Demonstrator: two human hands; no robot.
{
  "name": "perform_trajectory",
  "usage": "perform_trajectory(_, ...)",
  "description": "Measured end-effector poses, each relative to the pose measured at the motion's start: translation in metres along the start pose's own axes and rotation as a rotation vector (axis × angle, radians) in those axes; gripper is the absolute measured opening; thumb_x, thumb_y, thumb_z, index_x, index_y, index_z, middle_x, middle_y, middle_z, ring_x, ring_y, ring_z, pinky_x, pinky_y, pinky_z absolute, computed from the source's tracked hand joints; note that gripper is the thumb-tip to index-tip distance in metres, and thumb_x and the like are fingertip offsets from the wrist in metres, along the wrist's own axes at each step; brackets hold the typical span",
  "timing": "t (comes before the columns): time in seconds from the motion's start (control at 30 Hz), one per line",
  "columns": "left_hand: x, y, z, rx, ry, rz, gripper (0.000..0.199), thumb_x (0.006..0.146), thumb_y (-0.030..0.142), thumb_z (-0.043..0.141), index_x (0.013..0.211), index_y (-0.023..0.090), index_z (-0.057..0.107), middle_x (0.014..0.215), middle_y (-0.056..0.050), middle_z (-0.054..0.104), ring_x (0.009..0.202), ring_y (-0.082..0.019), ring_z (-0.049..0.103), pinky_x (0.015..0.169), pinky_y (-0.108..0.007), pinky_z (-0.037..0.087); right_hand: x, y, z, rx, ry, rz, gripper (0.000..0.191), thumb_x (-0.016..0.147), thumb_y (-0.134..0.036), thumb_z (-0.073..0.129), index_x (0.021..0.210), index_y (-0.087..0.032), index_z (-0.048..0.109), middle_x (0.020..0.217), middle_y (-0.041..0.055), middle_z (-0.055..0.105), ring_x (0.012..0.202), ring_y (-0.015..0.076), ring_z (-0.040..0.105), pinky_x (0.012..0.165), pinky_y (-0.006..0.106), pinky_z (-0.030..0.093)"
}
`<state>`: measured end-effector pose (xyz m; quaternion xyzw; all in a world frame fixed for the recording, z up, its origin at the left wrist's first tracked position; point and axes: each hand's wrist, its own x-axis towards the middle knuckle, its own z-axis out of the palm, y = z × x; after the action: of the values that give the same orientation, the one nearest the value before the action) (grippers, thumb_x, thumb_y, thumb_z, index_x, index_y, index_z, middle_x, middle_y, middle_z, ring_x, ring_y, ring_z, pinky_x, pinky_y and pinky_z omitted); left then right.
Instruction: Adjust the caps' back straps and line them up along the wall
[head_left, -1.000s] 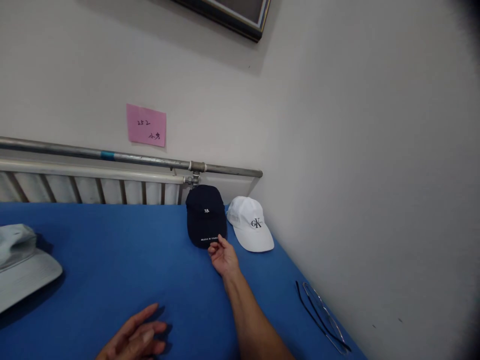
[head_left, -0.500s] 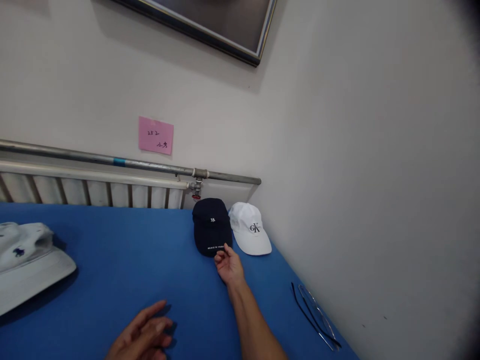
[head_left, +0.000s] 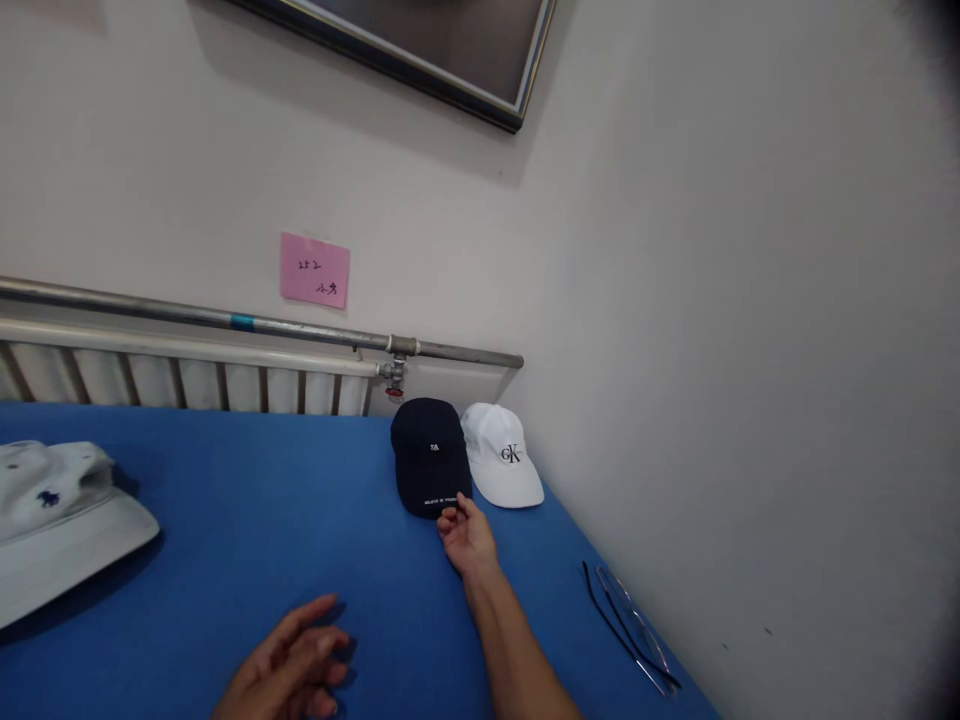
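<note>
Right hand (head_left: 468, 537): closed on the brim edge of the black cap (head_left: 430, 458), thumb over the printed lettering. Cap sits on the blue counter (head_left: 247, 520), directly beside the white cap (head_left: 501, 455) marked CK. Left hand (head_left: 289, 665): open, fingers loosely curled, holding nothing, near the counter surface. Pale cap (head_left: 56, 520) lies at far left; eyeglasses (head_left: 634, 630) rest near the right wall, temples unfolded.

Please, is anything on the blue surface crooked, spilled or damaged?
One small oddity: the pale cap at far left has a dented crown. The black cap and white cap look well shaped; no spill shows.
</note>
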<state>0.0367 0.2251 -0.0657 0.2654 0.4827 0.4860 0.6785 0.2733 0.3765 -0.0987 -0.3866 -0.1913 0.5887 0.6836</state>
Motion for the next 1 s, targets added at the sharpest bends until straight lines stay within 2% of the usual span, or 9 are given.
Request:
perform_trajectory(0.13,0.001,-0.001,-0.001,0.007,0.001,-0.002,0.066,0.058,0.046,0.085,0.111,0.014,0.063,0.088,-0.012,0.072,0.072,-0.022,0.065,0.058,-0.030,0.053,-0.007,-0.002,0.004,-0.001,0.122,0.106,0.032,0.092,-0.032,0.058,0.120,-0.016,0.056,0.118,0.0087,0.060,0.097,0.0211,0.063,0.080,0.041,0.055)
perform_trajectory(0.33,-0.001,-0.001,-0.001,-0.005,-0.003,-0.002,0.062,0.061,0.045,0.084,0.111,0.014,0.065,0.089,-0.012,0.072,0.073,-0.024,0.066,0.059,-0.031,0.054,-0.028,-0.010,0.009,0.002,0.198,0.061,0.021,0.092,-0.029,0.058,0.107,-0.014,0.060,0.101,0.0055,0.065,0.082,0.0161,0.065,0.069,0.032,0.056)
perform_trajectory(0.43,0.002,-0.001,-0.004,0.001,-0.036,-0.021,0.061,0.062,0.042,0.084,0.112,0.014,0.063,0.090,-0.013,0.072,0.074,-0.024,0.066,0.060,-0.031,0.054,-0.044,-0.016,0.005,-0.024,0.230,-0.021,0.013,0.081,-0.020,0.067,0.092,-0.016,0.059,0.079,0.0009,0.067,0.069,0.0139,0.066,0.061,0.026,0.054)
perform_trajectory(0.57,0.003,-0.001,-0.004,-0.004,-0.051,-0.011,0.054,0.066,0.036,0.083,0.111,0.014,0.062,0.089,-0.012,0.072,0.071,-0.022,0.067,0.058,-0.030,0.053,-0.069,-0.018,0.004,-0.132,0.218,-0.086,0.025,0.064,-0.018,0.073,0.085,-0.019,0.059,0.070,0.0000,0.068,0.060,0.0148,0.065,0.053,0.025,0.050)
perform_trajectory(0.73,-0.004,0.017,0.001,-0.104,0.006,0.026,0.032,0.075,0.018,0.074,0.105,0.011,0.064,0.083,-0.012,0.070,0.063,-0.020,0.066,0.053,-0.029,0.052,-0.107,-0.001,0.026,-0.362,0.042,-0.034,0.024,0.059,-0.022,0.077,0.080,-0.018,0.065,0.052,-0.0037,0.061,0.041,0.0106,0.051,0.043,0.022,0.039)
perform_trajectory(0.8,-0.001,0.030,-0.007,-0.279,0.114,0.062,0.023,0.077,0.011,0.070,0.100,0.009,0.064,0.079,-0.012,0.070,0.060,-0.020,0.066,0.051,-0.028,0.051,-0.121,0.009,0.037,-0.454,-0.072,0.008,0.021,0.060,-0.025,0.077,0.077,-0.018,0.067,0.051,-0.0029,0.061,0.042,0.0116,0.051,0.045,0.023,0.039)
perform_trajectory(0.87,0.005,0.045,-0.023,-0.374,0.233,0.121,0.014,0.084,0.016,0.065,0.096,0.009,0.063,0.082,-0.013,0.069,0.062,-0.019,0.067,0.054,-0.028,0.053,-0.131,0.019,0.044,-0.748,-0.227,-0.048,0.018,0.066,-0.034,0.071,0.079,-0.021,0.070,0.060,0.0003,0.065,0.052,0.0158,0.058,0.050,0.026,0.043)
perform_trajectory(0.93,0.011,0.058,-0.046,-0.465,0.363,0.180,0.010,0.088,0.018,0.060,0.094,0.010,0.060,0.086,-0.013,0.066,0.068,-0.018,0.067,0.062,-0.028,0.055,-0.135,0.028,0.047,-0.908,-0.356,-0.132,0.019,0.069,-0.038,0.065,0.078,-0.022,0.070,0.070,0.0031,0.068,0.062,0.0190,0.063,0.059,0.029,0.048)
perform_trajectory(1.0,0.015,0.071,-0.072,-0.555,0.477,0.245,0.009,0.091,0.020,0.057,0.095,0.012,0.058,0.091,-0.012,0.064,0.077,-0.018,0.067,0.070,-0.029,0.056,-0.134,0.036,0.045,-0.982,-0.416,-0.189,0.021,0.070,-0.040,0.062,0.079,-0.023,0.071,0.076,0.0045,0.070,0.066,0.0206,0.064,0.065,0.032,0.050)
